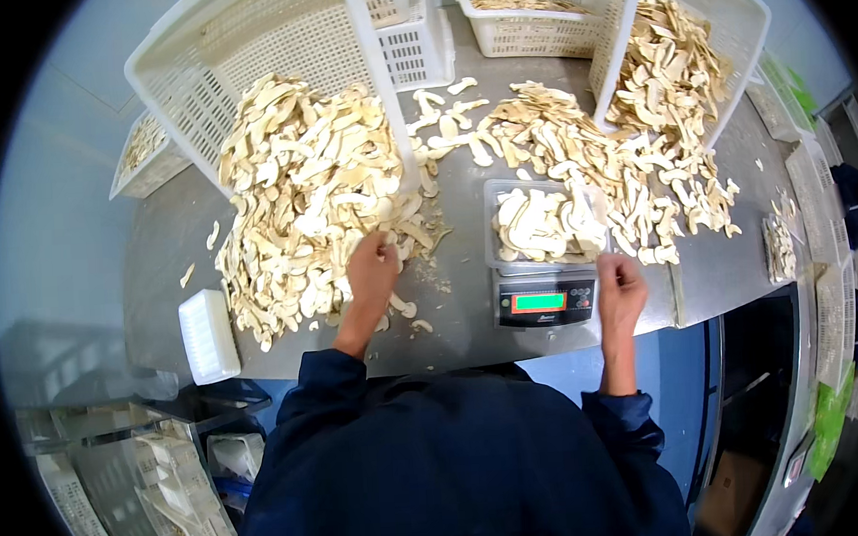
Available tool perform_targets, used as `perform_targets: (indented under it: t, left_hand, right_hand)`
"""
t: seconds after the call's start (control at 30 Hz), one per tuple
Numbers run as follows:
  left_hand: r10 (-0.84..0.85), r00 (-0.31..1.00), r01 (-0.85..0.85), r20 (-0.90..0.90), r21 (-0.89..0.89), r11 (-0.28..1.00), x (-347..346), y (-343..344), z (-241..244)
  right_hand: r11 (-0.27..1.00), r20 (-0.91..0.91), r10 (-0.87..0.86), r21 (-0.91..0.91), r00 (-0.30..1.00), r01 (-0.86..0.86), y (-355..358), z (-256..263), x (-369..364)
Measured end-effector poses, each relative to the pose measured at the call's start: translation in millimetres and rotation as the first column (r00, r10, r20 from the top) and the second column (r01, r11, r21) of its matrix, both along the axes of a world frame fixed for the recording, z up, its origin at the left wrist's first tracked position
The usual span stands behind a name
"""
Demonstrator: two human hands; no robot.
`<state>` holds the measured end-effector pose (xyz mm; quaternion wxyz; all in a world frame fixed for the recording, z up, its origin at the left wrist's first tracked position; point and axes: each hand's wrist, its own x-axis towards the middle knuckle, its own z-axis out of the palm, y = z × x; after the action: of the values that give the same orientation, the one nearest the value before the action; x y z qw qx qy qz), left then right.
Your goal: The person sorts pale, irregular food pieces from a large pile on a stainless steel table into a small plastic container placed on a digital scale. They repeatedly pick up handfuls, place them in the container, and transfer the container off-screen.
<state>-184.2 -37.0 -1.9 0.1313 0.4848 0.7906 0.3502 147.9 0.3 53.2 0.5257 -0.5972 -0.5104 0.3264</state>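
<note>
My left hand (373,271) is at the near right edge of a large heap of dried mushroom slices (309,201), its fingers curled. Whether a slice is between them is hidden. A clear plastic tray (493,224) filled with mushroom slices (547,222) rests on a digital scale (546,307) with a lit green display. Just right of the scale, near the tray's lower right corner, is my right hand (621,283). It is blurred and its fingers are bent, so I cannot see if they hold anything. A second heap of slices (605,153) spreads behind and right of the tray.
Two white perforated crates (171,70) (739,4) lie tipped, spilling slices onto the metal table (466,288). More crates (533,40) stand at the back. A stack of white trays (209,336) sits at the left edge, and a filled tray (780,249) at the right.
</note>
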Motion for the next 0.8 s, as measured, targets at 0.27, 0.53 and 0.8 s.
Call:
perform_targets:
  t: [0.27,0.53,0.8]
  left_hand:
    - [0.388,0.742,-0.344,-0.547,0.187,0.920,-82.1,28.4,-23.6]
    - [0.206,0.727,-0.236,-0.655,0.043,0.971,-114.6,46.8,-14.4]
    - [0.255,0.952,-0.272,-0.170,-0.081,0.959,-155.3,20.0,-15.2]
  right_hand:
    - [0.823,0.222,0.566,-0.102,0.794,-0.558,-52.2,-43.6,-116.8]
    - [0.755,0.446,0.609,-0.072,0.656,-0.652,-29.9,-72.4,-207.7]
    - [0.708,0.620,0.604,-0.130,0.501,-0.694,-0.1,-105.3,-292.0]
